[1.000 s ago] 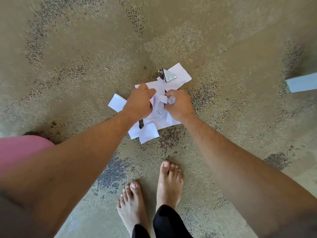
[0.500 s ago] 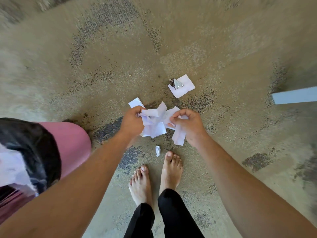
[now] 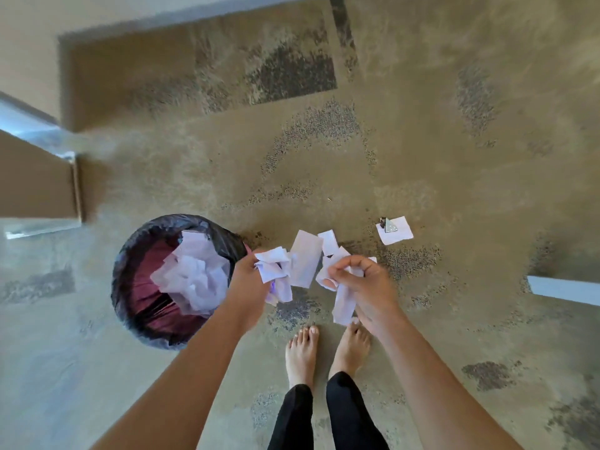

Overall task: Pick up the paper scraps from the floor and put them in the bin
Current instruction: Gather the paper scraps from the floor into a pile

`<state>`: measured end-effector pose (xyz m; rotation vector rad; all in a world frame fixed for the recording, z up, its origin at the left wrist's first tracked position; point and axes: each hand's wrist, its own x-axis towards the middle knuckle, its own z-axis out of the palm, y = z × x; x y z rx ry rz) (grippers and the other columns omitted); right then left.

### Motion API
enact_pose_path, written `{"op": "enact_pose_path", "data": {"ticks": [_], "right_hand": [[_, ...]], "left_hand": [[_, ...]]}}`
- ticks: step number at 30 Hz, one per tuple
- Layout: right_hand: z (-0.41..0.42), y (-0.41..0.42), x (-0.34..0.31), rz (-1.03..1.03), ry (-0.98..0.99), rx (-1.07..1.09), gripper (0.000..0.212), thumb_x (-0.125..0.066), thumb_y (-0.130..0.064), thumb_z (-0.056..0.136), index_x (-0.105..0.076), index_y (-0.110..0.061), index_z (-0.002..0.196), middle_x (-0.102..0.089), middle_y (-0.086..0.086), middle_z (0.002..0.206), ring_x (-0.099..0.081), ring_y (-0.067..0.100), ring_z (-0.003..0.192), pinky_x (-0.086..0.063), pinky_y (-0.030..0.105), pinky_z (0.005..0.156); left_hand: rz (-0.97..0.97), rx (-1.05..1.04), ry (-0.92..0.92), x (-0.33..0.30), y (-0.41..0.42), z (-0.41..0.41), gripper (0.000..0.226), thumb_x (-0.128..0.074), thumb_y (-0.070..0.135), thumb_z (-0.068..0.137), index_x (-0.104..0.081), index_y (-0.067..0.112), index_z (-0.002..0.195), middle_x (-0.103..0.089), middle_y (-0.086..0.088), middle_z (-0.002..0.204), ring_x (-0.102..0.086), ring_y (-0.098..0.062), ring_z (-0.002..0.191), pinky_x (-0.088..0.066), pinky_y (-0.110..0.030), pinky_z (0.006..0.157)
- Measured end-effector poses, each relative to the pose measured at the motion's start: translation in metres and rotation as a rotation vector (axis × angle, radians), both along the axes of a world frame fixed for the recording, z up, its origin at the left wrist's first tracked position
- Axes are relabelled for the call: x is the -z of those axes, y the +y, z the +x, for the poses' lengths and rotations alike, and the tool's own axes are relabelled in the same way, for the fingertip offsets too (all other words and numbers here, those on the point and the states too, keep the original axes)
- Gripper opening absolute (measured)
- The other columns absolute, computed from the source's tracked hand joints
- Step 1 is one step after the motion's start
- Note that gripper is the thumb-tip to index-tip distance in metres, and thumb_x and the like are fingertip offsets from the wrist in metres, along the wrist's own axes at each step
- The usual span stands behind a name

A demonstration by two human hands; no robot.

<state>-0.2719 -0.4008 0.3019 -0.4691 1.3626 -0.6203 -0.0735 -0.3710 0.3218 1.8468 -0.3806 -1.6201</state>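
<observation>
A round bin lined with a black plastic bag [image 3: 130,254] stands on the floor at left, crumpled white paper [image 3: 191,274] heaped inside. Just beside its rim, the left hand [image 3: 248,284] clutches white paper scraps [image 3: 305,258]; the right hand [image 3: 367,287] pinches more. One white scrap [image 3: 401,232] lies on the speckled concrete floor [image 3: 454,157] further right.

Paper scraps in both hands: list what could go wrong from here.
1. The scraps hang loosely from the left hand and right hand, beside the bin rather than over it; some may fall to the floor.
2. The bin already holds a heap of paper, so new scraps might spill out.
3. One scrap on the floor, under a small metallic object, could be missed.
</observation>
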Motion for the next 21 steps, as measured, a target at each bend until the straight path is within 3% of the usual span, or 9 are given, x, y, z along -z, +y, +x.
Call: {"op": "enact_pose_path", "data": {"ticks": [4, 6, 8, 10, 12, 15, 16, 18, 21], "right_hand": [[0.056, 0.0, -0.02, -0.025, -0.015, -0.155, 0.026, -0.073, 0.011, 0.074, -0.066, -0.012, 0.063, -0.062, 0.004, 0.071, -0.057, 0.021, 0.073, -0.055, 0.042, 0.073], [0.088, 0.004, -0.027, -0.025, -0.03, -0.229, 0.024, -0.073, 0.011, 0.074, -0.066, -0.01, 0.064, -0.062, 0.005, 0.07, -0.056, 0.023, 0.074, -0.058, 0.044, 0.074], [0.116, 0.011, -0.031, -0.036, -0.027, -0.292, 0.021, -0.072, 0.011, 0.074, -0.065, -0.006, 0.066, -0.063, 0.006, 0.068, -0.058, 0.021, 0.071, -0.06, 0.04, 0.068], [0.145, 0.021, -0.033, -0.043, 0.005, -0.35, 0.016, -0.069, 0.014, 0.076, -0.063, 0.0, 0.07, -0.061, 0.007, 0.065, -0.061, 0.012, 0.065, -0.056, 0.024, 0.057], [0.172, 0.03, -0.03, -0.042, 0.021, -0.385, 0.015, -0.067, 0.014, 0.079, -0.062, 0.001, 0.073, -0.061, 0.006, 0.068, -0.061, 0.008, 0.061, -0.054, 0.02, 0.052], [0.203, 0.038, -0.014, -0.067, 0.068, -0.449, 0.004, -0.064, -0.005, 0.09, -0.066, -0.006, 0.087, -0.065, 0.005, 0.089, -0.06, 0.017, 0.076, -0.053, 0.022, 0.061], [0.211, 0.039, -0.01, -0.076, 0.085, -0.498, 0.01, -0.06, -0.014, 0.095, -0.066, -0.007, 0.098, -0.063, 0.002, 0.1, -0.058, 0.015, 0.086, -0.048, 0.019, 0.065], [0.222, 0.041, -0.003, -0.068, 0.079, -0.562, 0.028, -0.049, -0.024, 0.101, -0.06, -0.008, 0.12, -0.058, 0.001, 0.121, -0.052, 0.011, 0.104, -0.044, 0.02, 0.079], [0.225, 0.046, 0.001, -0.042, 0.057, -0.593, 0.036, -0.04, -0.023, 0.104, -0.049, -0.017, 0.138, -0.049, -0.005, 0.131, -0.046, 0.009, 0.118, -0.042, 0.034, 0.105]], "left_hand": [[0.018, -0.172, -0.084, -0.025, 0.03, 0.04, 0.019, -0.051, -0.004, 0.09, -0.056, 0.013, 0.081, -0.068, 0.008, 0.057, -0.061, -0.008, 0.053, -0.05, -0.022, 0.055], [0.021, -0.223, -0.119, -0.029, 0.048, 0.067, 0.013, -0.054, -0.007, 0.086, -0.057, 0.001, 0.077, -0.062, 0.0, 0.049, -0.053, -0.016, 0.045, -0.042, -0.018, 0.044], [0.076, -0.334, -0.149, -0.025, 0.067, 0.087, 0.01, -0.054, -0.009, 0.087, -0.059, -0.006, 0.079, -0.054, -0.009, 0.046, -0.04, -0.022, 0.043, -0.033, -0.017, 0.038], [0.139, -0.483, -0.197, -0.021, 0.084, 0.105, 0.012, -0.059, -0.005, 0.087, -0.061, 0.001, 0.077, -0.048, -0.006, 0.044, -0.036, -0.022, 0.046, -0.035, -0.021, 0.041], [0.188, -0.57, -0.198, -0.016, 0.094, 0.117, 0.02, -0.059, 0.0, 0.088, -0.058, 0.01, 0.071, -0.046, -0.006, 0.051, -0.037, -0.023, 0.052, -0.036, -0.029, 0.051], [0.196, -0.645, -0.226, -0.004, 0.103, 0.131, 0.012, -0.061, 0.006, 0.088, -0.058, 0.014, 0.08, -0.044, -0.007, 0.06, -0.038, -0.023, 0.056, -0.036, -0.034, 0.056], [0.185, -0.638, -0.257, -0.001, 0.103, 0.134, 0.005, -0.062, 0.01, 0.088, -0.059, 0.014, 0.087, -0.045, -0.007, 0.06, -0.039, -0.023, 0.056, -0.037, -0.033, 0.054], [0.158, -0.629, -0.279, 0.002, 0.102, 0.139, 0.017, -0.065, 0.02, 0.088, -0.058, 0.013, 0.102, -0.053, -0.007, 0.068, -0.047, -0.022, 0.058, -0.042, -0.032, 0.054], [0.134, -0.577, -0.284, 0.003, 0.097, 0.141, 0.033, -0.064, 0.031, 0.09, -0.056, 0.019, 0.12, -0.063, 0.0, 0.103, -0.06, -0.02, 0.089, -0.051, -0.04, 0.078]]}}
